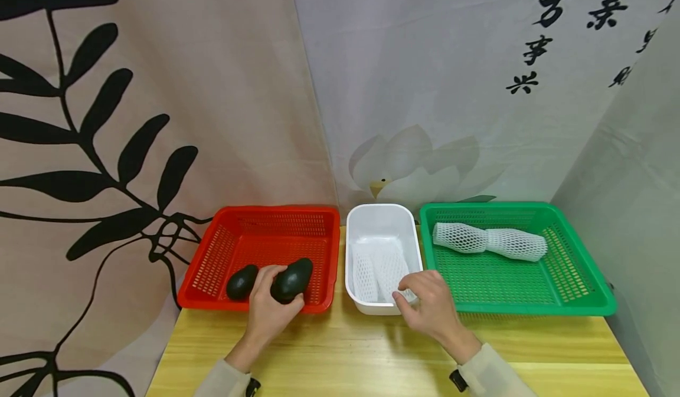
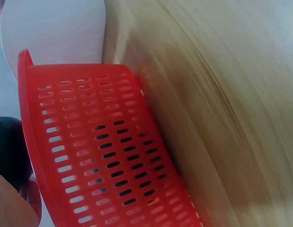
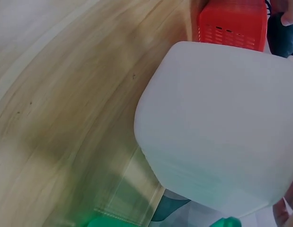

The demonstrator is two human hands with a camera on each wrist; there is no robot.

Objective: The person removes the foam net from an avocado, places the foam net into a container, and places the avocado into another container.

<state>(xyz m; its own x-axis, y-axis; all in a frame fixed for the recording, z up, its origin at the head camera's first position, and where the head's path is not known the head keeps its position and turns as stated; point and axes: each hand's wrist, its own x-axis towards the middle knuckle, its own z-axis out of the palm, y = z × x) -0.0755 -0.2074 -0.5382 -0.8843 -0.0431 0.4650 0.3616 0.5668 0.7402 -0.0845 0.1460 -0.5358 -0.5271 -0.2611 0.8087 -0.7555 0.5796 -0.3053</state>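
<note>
Patterned cloth backs the white bin. Left of the bin, over the red basket, our left hand pinches a dark fruit; smooth skin could cause slipping. At the bin's near rim, whether our right hand pinches mesh, we cannot tell; its weave could snag.

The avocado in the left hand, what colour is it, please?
Dark green avocado, clearest in the head view.

Soft, even light fills the fairly sharp head view, with faint shadows on the pale yellow wooden tabletop. Both wrist views look hazier: glare pales the left one's upper right corner; in the right, green tinges the rounded white plastic tub.
</note>
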